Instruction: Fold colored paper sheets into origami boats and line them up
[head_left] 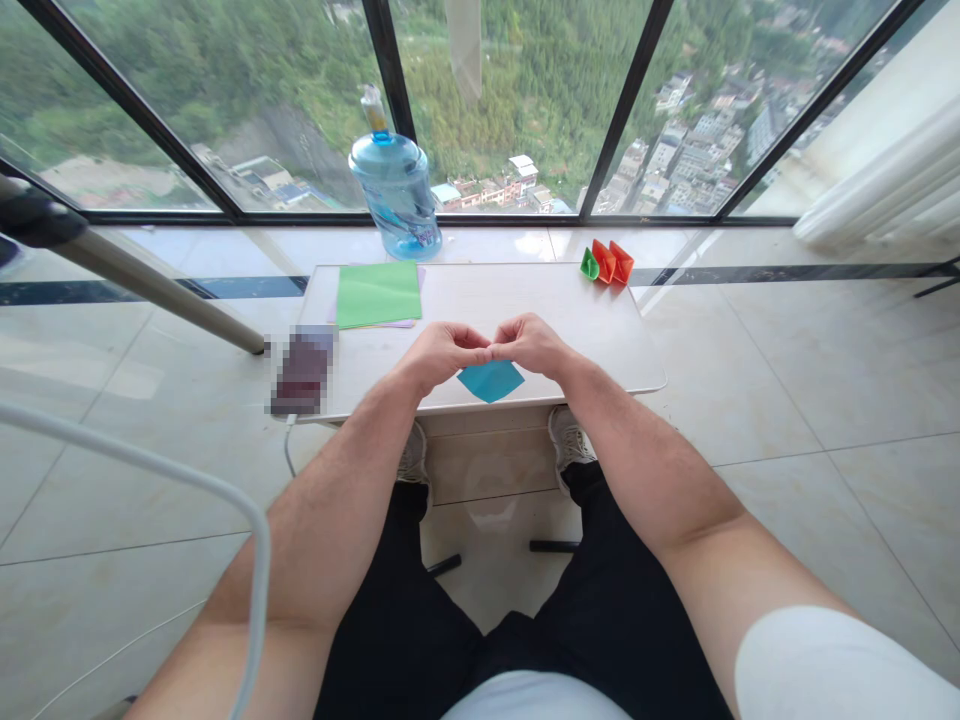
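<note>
A piece of blue folded paper (pixel 490 381) is pinched between my two hands over the front part of the small table. My left hand (pixel 450 350) grips its upper left side, thumb and fingers closed. From the other side my right hand (pixel 530 342) holds the upper right, its fingertips meeting the left ones. The paper's lower end fans out below the hands and comes to a point near the table's front edge. Its upper part is hidden behind my fingers.
On the white table (pixel 517 300) lie green paper sheets (pixel 379 294) at back left, a pixelated phone-like object (pixel 302 370) with a cable at front left, and red folded papers (pixel 611 263) beside a green folded paper (pixel 589 264) at back right. Behind stands a water bottle (pixel 397 195).
</note>
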